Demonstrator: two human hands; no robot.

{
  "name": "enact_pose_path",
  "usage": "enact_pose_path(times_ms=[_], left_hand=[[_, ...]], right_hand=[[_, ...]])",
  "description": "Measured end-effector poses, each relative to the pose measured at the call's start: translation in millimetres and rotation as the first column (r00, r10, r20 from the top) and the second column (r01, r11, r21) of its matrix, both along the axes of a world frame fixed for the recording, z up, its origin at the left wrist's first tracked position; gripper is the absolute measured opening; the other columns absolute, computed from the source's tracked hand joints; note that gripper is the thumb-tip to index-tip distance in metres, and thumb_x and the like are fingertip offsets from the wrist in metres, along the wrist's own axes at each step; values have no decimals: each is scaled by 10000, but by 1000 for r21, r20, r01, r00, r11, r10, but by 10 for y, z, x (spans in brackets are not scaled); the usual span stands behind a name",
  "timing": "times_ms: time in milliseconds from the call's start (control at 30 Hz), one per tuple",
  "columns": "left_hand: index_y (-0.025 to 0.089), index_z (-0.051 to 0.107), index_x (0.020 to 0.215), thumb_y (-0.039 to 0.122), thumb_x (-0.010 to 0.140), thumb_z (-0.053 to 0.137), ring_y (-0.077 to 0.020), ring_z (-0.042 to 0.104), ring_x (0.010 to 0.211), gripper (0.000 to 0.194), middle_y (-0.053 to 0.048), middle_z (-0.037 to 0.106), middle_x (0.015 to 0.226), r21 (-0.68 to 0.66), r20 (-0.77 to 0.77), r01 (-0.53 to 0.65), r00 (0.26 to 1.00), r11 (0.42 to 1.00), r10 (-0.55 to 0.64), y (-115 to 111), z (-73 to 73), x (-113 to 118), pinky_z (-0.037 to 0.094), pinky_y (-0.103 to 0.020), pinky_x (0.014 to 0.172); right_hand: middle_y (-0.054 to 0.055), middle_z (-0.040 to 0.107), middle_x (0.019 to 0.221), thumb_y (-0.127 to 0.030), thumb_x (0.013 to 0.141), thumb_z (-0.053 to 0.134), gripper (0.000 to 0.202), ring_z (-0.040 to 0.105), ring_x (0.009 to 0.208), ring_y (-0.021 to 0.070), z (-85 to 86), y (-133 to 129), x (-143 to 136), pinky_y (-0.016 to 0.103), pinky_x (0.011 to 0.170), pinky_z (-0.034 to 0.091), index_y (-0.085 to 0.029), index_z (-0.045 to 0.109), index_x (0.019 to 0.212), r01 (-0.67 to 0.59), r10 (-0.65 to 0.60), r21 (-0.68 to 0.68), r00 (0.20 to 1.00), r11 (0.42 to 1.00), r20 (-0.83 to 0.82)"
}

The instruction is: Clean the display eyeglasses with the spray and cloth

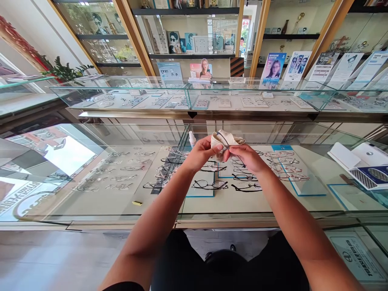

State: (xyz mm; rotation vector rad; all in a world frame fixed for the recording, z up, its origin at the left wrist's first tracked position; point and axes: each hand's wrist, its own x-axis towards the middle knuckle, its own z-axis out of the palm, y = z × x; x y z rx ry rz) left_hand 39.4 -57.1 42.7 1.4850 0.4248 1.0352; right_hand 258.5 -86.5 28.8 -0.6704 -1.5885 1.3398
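Above the glass counter, both hands meet around a cream cloth and a dark-framed pair of glasses. My left hand is closed on the cloth, with its thumb over the folds. Part of the glasses lies wrapped in the cloth, so the lenses are mostly hidden. Fingers of my right hand pinch the glasses' frame at the cloth's right side, and a thin dark temple points down below them. A white spray bottle stands on the counter just behind my left hand.
Rows of eyeglass frames lie inside the glass display counter under my arms. A yellow object is at the left front. A white open box stands at the right. Another glass showcase with cards runs behind.
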Motion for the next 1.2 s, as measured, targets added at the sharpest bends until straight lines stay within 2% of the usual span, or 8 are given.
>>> enact_pose_path(times_ms=[167, 300, 367, 533, 667, 767, 933, 1200], left_hand=[[183, 694, 943, 538, 888, 963, -164, 696, 564, 448, -25, 761, 667, 63, -4, -42, 999, 997, 43, -110, 24, 107, 515, -271, 559], [186, 694, 871, 665, 946, 865, -136, 612, 461, 515, -4, 699, 588, 47, 21, -212, 977, 976, 211, -160, 1, 147, 434, -257, 471], [184, 695, 826, 718, 986, 791, -128, 593, 467, 565, -9, 681, 580, 64, 9, -243, 970, 968, 243, -135, -18, 135, 408, -253, 465], [181, 702, 839, 741, 984, 778, -133, 608, 575, 583, -34, 718, 686, 25, -35, -83, 996, 996, 84, 21, -50, 42, 484, -263, 572], [180, 729, 957, 620, 939, 889, -152, 687, 715, 468, -36, 755, 808, -33, -8, 34, 999, 999, -34, 80, -49, -20, 542, -271, 691], [183, 734, 1018, 521, 907, 943, -161, 717, 728, 412, -35, 777, 834, -16, -20, 68, 997, 998, -69, 65, -45, -22, 545, -276, 697], [182, 726, 978, 494, 888, 966, -170, 720, 648, 404, -37, 780, 745, 7, -23, 31, 999, 999, -31, -9, -34, 58, 541, -281, 626], [177, 714, 837, 745, 918, 849, -125, 589, 472, 589, -14, 704, 616, -18, -33, -187, 982, 982, 186, -65, -72, 111, 431, -254, 482]], right_hand=[[51, 761, 827, -538, 997, 732, 409, 657, 898, 232, -70, 24, -75, 373, 922, 485, -216, 818, 760, -54, 55, 4, 998, 999, -18], [44, 760, 817, -485, 1014, 705, 362, 664, 898, 229, -101, -7, -143, 376, 922, 493, -225, 817, 789, -90, 90, -12, 996, 996, -17], [44, 774, 819, -458, 1001, 700, 339, 659, 893, 226, -99, -15, -146, 377, 925, 495, -229, 829, 788, -63, 63, -10, 998, 998, -8], [67, 813, 832, -436, 955, 696, 338, 661, 882, 230, -63, 24, -53, 377, 888, 483, -214, 872, 771, 43, -44, 14, 998, 999, 33], [70, 805, 838, -442, 968, 679, 353, 659, 891, 234, -35, 45, 9, 386, 893, 494, -222, 859, 758, 84, -84, 12, 996, 996, 26], [65, 800, 848, -454, 971, 682, 356, 654, 881, 229, -35, 39, 2, 384, 902, 497, -222, 847, 756, 82, -82, -1, 997, 997, 12], [62, 792, 826, -443, 980, 686, 361, 647, 866, 220, -82, 38, -58, 363, 854, 466, -210, 849, 757, 21, -21, 4, 1000, 1000, 4], [52, 800, 801, -447, 950, 727, 333, 635, 840, 213, -124, 45, -107, 357, 844, 474, -215, 848, 745, 10, -10, -1, 1000, 1000, -3]])
